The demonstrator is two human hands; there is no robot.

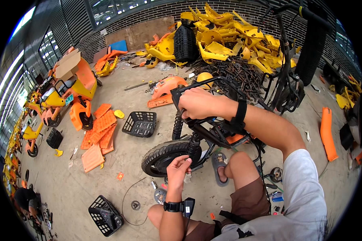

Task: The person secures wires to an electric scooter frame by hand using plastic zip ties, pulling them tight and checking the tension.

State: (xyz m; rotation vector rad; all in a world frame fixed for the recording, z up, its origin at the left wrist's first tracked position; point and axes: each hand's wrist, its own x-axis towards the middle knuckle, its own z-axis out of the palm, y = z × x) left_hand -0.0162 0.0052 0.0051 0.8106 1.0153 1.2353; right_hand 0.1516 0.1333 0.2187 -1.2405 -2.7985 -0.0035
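A stripped scooter with a black metal frame [215,138] stands in front of me. My right hand [202,103] is closed round the frame's rear end, at the top. Lower down, my left hand [177,172] has its thumb and fingers pinched together beside the rear wheel [149,161]. Whatever it pinches, if anything, is too small to make out. Just above that hand is the lower part of a black coil shock absorber [194,143]. A second shock absorber [177,126] shows on the wheel's far side.
Black plastic baskets [140,124] [96,219] sit on the floor to the left, near stacked orange panels [102,130]. An orange fender [169,86] lies behind the scooter. Yellow body parts [221,40] pile against the wall. Another person [26,199] crouches at lower left.
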